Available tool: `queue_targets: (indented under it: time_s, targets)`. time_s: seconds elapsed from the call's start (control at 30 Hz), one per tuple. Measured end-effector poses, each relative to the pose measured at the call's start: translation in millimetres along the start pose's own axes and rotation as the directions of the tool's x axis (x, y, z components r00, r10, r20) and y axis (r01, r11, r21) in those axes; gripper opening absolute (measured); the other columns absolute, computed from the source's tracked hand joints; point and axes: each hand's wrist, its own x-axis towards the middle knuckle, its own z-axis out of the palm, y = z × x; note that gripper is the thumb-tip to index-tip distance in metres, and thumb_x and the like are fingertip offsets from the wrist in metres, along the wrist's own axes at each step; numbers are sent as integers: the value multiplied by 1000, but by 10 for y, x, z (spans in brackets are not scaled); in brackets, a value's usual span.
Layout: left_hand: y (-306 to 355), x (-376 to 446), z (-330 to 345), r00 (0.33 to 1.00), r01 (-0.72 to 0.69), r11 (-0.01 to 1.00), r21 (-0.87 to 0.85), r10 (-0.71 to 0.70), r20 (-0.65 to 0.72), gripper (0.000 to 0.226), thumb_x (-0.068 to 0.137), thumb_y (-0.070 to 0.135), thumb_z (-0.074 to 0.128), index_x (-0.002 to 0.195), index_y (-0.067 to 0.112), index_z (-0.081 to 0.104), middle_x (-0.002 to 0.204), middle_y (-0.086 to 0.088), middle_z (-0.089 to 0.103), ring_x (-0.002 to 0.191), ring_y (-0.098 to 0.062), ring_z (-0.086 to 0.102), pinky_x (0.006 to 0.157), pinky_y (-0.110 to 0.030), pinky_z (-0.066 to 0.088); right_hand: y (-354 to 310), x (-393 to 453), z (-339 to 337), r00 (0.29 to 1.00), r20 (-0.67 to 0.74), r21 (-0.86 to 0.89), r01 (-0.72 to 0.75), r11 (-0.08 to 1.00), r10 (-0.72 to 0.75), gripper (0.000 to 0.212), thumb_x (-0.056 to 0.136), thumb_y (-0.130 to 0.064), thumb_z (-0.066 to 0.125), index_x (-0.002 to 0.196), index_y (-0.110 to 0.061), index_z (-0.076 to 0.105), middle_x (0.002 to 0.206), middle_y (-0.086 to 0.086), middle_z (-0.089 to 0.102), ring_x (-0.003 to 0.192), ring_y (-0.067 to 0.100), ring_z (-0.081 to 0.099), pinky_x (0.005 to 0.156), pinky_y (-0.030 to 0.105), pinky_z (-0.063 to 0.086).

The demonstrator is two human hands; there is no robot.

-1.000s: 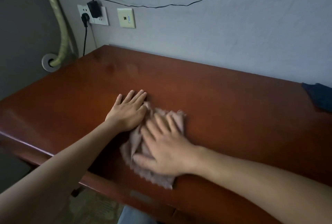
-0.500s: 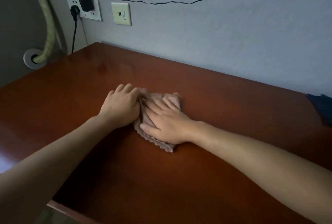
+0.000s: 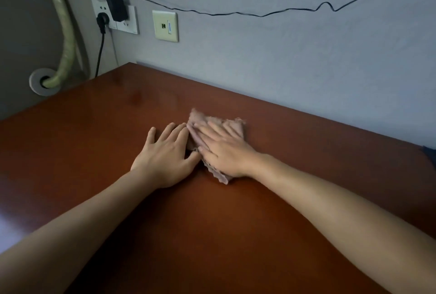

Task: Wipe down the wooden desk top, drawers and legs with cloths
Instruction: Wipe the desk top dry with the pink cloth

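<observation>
Right hand (image 3: 226,152) flat on the crumpled pinkish-beige cloth (image 3: 218,128), fingers (image 3: 213,129) straight and spread, pressing it onto the glossy reddish-brown wooden counter (image 3: 236,223). Nothing gripped. Cloth sits mid-counter, toward the far edge, near the grey wall (image 3: 283,57) but not touching it.

Left hand (image 3: 165,152) flat on bare wood just left of the cloth, fingers straight and slightly spread; its thumb side meets the cloth edge, holding nothing.

Risks, as I judge them:
- Cloth is bunched, not flat. With palm pressure only and no grip, it may roll or slip out from under the hand on a fast stroke, so coverage gets patchy.
- Left palm on the polished top may leave smears on a wiped area.
- A stroke to the far-left corner gets close to the black power cable (image 3: 100,53) hanging from the white wall socket (image 3: 115,16); snagging it could pull the plug.
- Dark blue item (image 3: 430,154) at the right edge, mostly cut off; a wide right sweep could shove it.
- Dim light, so missed streaks are hard to spot.

Drawers and legs not in view; presumably still pending.
</observation>
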Motion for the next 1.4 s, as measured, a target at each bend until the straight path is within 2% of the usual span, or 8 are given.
queue_targets:
  time_s: [0.13,0.3,0.5,0.77,1.0,1.2,1.33,1.4]
  targets:
    - [17,10,22,1000,16,1000,20,-16,-3,91,85,68,5,163,23,14,173,7,7,159,-14,-4,128,-51,-2,545,194,-59,980,37,-21,-195,981,196,76,97,-75,14,161,-41,-7,170,-11,-11,157,26,-10,124,55,-6]
    - [15,18,10,1000,13,999,29,-13,0,83,92,66,12,163,25,16,173,7,7,159,-15,-4,128,-53,-2,1283,577,-165,664,66,44,-748,663,745,90,92,-79,13,163,-26,-3,171,7,-8,155,42,-8,119,68,-3]
    - [43,-3,7,1000,13,999,32,-13,-11,77,98,63,19,164,22,14,173,5,5,159,-16,-5,128,-52,-3,426,773,-32,1000,7,-2,24,1000,-24,61,105,-60,24,158,-47,-4,171,-11,-1,157,19,-7,123,48,-7]
    - [60,-16,16,1000,20,999,45,-20,-2,74,102,58,19,165,21,9,174,4,0,159,-18,-8,127,-55,-2,1091,1153,-206,767,68,21,-640,768,638,84,95,-75,14,164,-29,0,172,3,-6,156,39,-5,121,65,-1]
    - [38,-41,59,992,10,1000,6,-9,-127,69,96,58,25,152,20,31,161,-2,26,156,-19,12,128,-52,5,248,1351,-64,998,31,18,58,998,-59,66,102,-68,24,160,-47,2,171,-14,-3,157,21,-8,124,50,-7]
    - [45,-49,37,986,14,1000,5,-13,-165,67,92,60,25,140,16,42,153,-5,33,151,-25,20,127,-52,11,590,1645,-234,739,113,43,-672,740,664,91,92,-80,12,163,-26,-3,170,10,-13,152,49,-13,118,68,-9]
    - [42,-88,24,964,-30,1000,-10,26,-266,49,90,51,41,119,14,52,126,-6,44,127,-29,41,120,-46,27,-103,1555,-84,988,92,17,-129,991,127,74,100,-73,18,163,-36,2,172,-2,-4,156,37,-9,122,58,-8]
    - [56,-114,15,947,-52,999,-4,48,-319,43,88,46,44,114,13,54,116,-6,44,112,-28,45,108,-42,36,-193,1464,-46,988,87,33,122,992,-125,68,100,-72,23,160,-46,4,171,-11,-3,156,22,-10,123,48,-11]
